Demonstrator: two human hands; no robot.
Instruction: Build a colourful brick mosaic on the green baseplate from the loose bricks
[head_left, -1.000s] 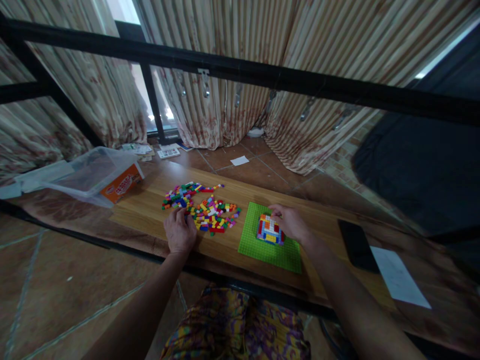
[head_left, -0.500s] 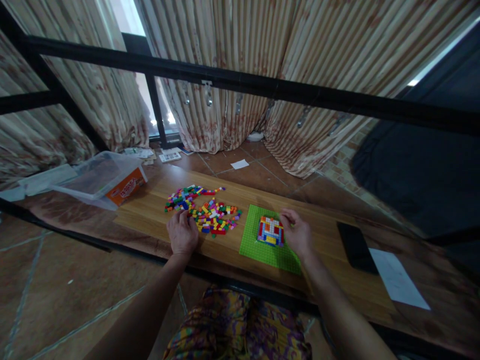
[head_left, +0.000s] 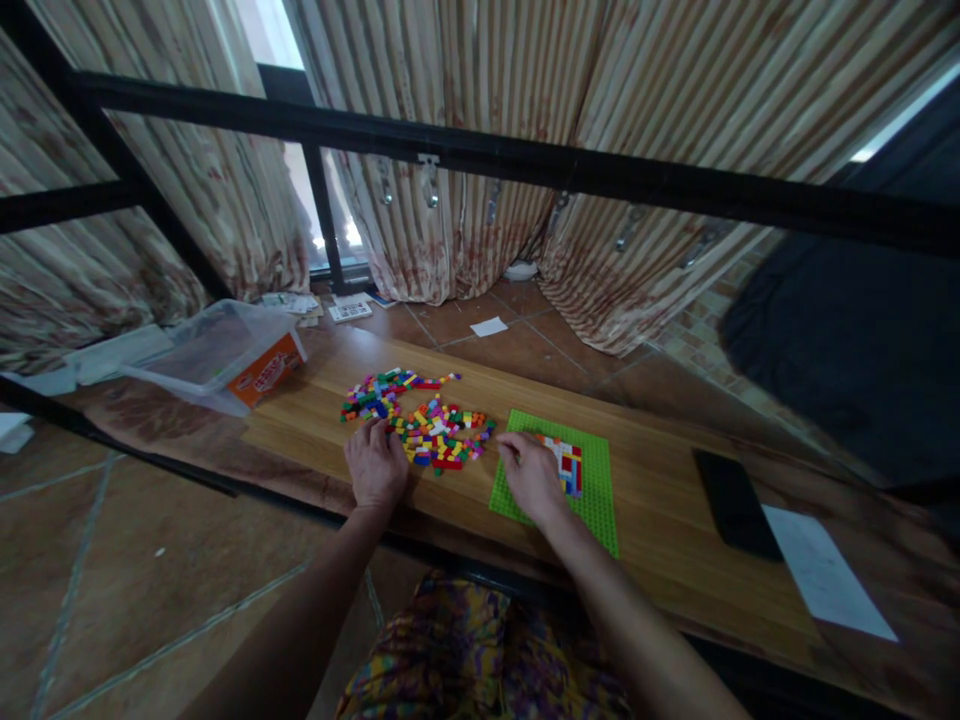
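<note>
A green baseplate [head_left: 592,495] lies on the wooden table [head_left: 315,420] with a small multicoloured brick build [head_left: 568,465] on it. My right hand [head_left: 529,475] rests over the plate's left part, covering the build's left side, its fingers curled and pointing toward the loose bricks. A pile of small coloured bricks [head_left: 431,430] is spread left of the plate. My left hand [head_left: 376,465] sits at the pile's near edge, fingers bent down onto the bricks; what they hold, if anything, is hidden.
A clear plastic tub [head_left: 225,350] with an orange label stands at the table's left end. A black phone [head_left: 735,490] and a white sheet [head_left: 825,580] lie at the right. A black metal bar [head_left: 525,160] crosses above; curtains hang behind.
My right hand has moved from the right side of the build across to its left, toward the brick pile. The left hand stays at the pile's edge. The camera shifted slightly.
</note>
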